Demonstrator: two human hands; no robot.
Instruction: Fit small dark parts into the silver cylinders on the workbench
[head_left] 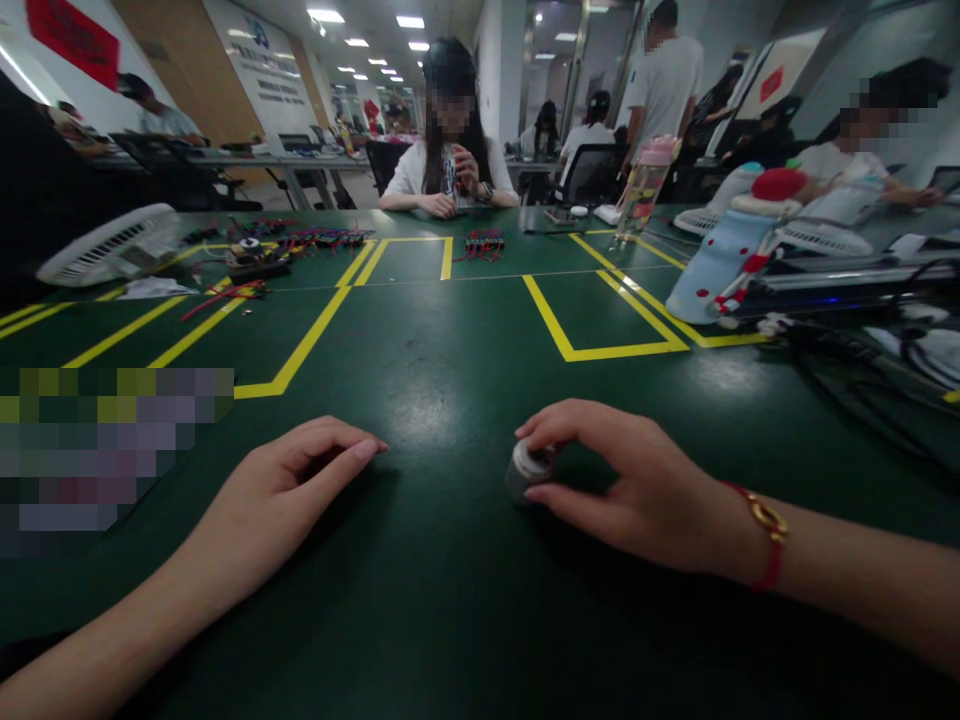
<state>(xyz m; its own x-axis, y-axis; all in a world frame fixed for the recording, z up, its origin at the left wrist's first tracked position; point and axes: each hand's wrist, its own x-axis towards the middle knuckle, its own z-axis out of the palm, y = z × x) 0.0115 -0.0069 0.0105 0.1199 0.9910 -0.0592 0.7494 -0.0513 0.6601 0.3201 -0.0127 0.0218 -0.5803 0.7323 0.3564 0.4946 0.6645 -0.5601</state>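
One small grey cylinder (527, 470) sits on the green table (450, 600) in front of me, pinched between the thumb and fingers of my right hand (637, 490). My left hand (292, 485) rests beside it, well apart, palm down, loosely curled and holding nothing. Yellow tape lines (600, 350) run beyond. Farther off lie a fan (112, 245), wire bundles (484, 242) and a bottle (643, 190).

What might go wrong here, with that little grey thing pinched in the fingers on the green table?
The right hand pinches the small grey cylinder only at the fingertips, so it might slip and roll across the smooth green table. The left hand rests apart from it and could not steady it. Dark cables lie to the right; a rolling part might end up among them.
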